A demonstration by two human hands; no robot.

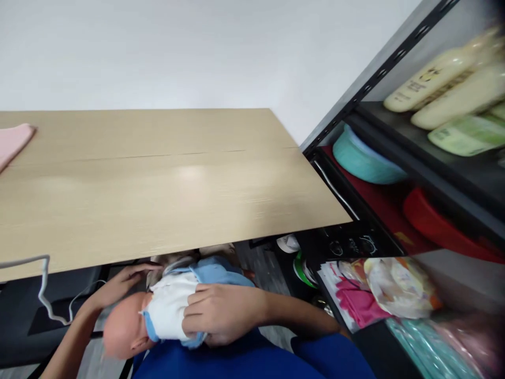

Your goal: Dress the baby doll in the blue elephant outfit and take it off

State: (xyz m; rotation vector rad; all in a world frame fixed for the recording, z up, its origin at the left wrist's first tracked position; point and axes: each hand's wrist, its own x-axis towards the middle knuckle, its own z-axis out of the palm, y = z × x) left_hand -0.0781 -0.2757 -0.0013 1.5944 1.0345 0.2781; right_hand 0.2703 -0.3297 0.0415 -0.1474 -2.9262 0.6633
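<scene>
A baby doll in a white top with light blue trim and blue bottoms lies across my lap, its bald head toward the left. My right hand rests over the doll's body with the fingers curled round its side and the white cloth. Beside the doll, past its head, my left hand has its fingers stretched out. Those fingertips reach toward a greyish-beige cloth under the table edge; whether they touch it is unclear.
A wooden table fills the space ahead, with a pink cloth and a white cable at its left. Shelves at right hold bottles, a teal basin, a red basin and plastic-wrapped packages.
</scene>
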